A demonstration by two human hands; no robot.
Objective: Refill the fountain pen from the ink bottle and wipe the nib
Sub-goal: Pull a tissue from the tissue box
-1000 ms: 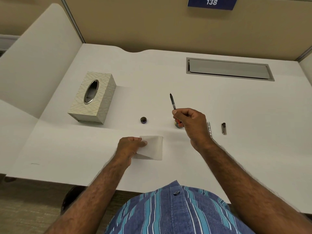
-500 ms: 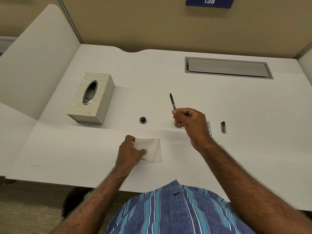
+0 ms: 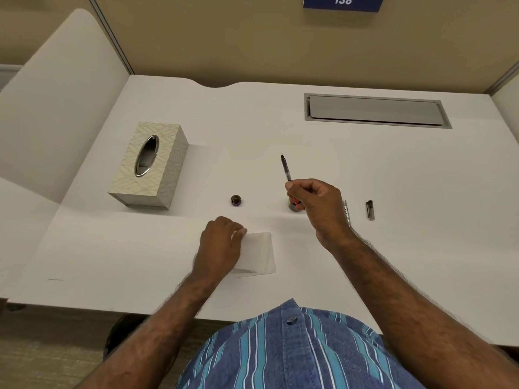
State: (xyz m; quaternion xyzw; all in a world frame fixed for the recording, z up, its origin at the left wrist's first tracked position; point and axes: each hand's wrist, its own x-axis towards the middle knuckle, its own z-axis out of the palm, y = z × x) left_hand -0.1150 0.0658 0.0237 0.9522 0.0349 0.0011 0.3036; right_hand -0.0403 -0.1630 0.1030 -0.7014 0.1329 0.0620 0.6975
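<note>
Dark and slim, the pen (image 3: 286, 167) stands in the right hand (image 3: 317, 207), pinched by its lower end between thumb and fingers, its long axis nearly upright with a slight lean to the left and the nib at the top, pointing away from the person. It hangs over the bench (image 3: 393, 169), just above the ink bottle (image 3: 293, 205), which shows only as a dark edge behind the right hand's fingers. From the pen, the tissue (image 3: 259, 254) lies nearer the person and to the left, flat on the bench. The left hand (image 3: 220, 245) rests on the tissue's left part with fingers curled over its far left corner; whether it has pinched the sheet or only presses it, I cannot tell. That is the relation the wipe turns on, as I judge it: nib up and away, tissue low and near, so either the pen tips down toward the tissue or the left hand, the nearer one, lifts the tissue to the nib.

Left of the pen sits the bottle cap (image 3: 236, 200); right of it, beyond the right hand, lie a silver barrel (image 3: 346, 210) and a small dark pen cap (image 3: 370, 210). Far left of the pen stands the tissue box (image 3: 151, 167).

Compared with a second ago, the pen has barely moved, while the left hand has shifted from the tissue's left edge to lie over it, fingers at the far corner.
</note>
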